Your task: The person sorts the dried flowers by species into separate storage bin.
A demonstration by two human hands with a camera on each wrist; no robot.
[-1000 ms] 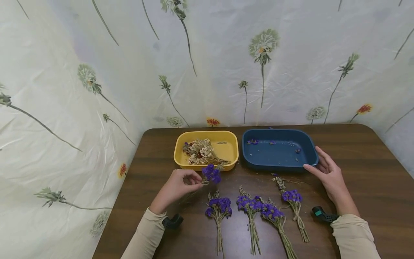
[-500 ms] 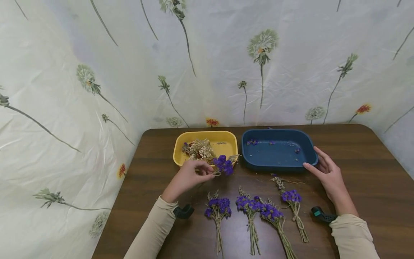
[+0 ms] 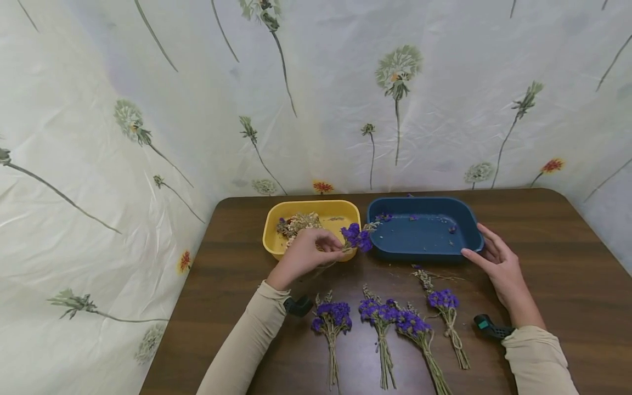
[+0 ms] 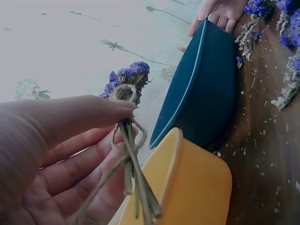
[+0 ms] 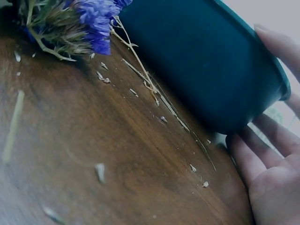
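My left hand (image 3: 313,251) pinches a small dried flower bunch (image 3: 356,238) between thumb and fingers. In the left wrist view, a twine bow (image 4: 125,93) ties its stems below the purple heads. In the head view the bunch overlaps the yellow tray's right end, its tip reaching the blue tray. My right hand (image 3: 501,269) holds the near right corner of the blue tray (image 3: 424,255), thumb at the front and fingers along the side. A few purple bits lie in that tray. The yellow tray (image 3: 340,206) contains pale dried flowers (image 3: 301,222), partly hidden by my left hand.
Several tied purple flower bunches lie on the wooden table in front of the trays, one of them (image 3: 332,318) near my left sleeve. Thin loose stems (image 5: 164,101) and crumbs are scattered beside the blue tray. Behind the table hangs a flower-printed sheet (image 3: 316,109).
My left hand has moved right and away from me with the flower bunch, from in front of the yellow tray to over its right end. The right hand stays on the blue tray.
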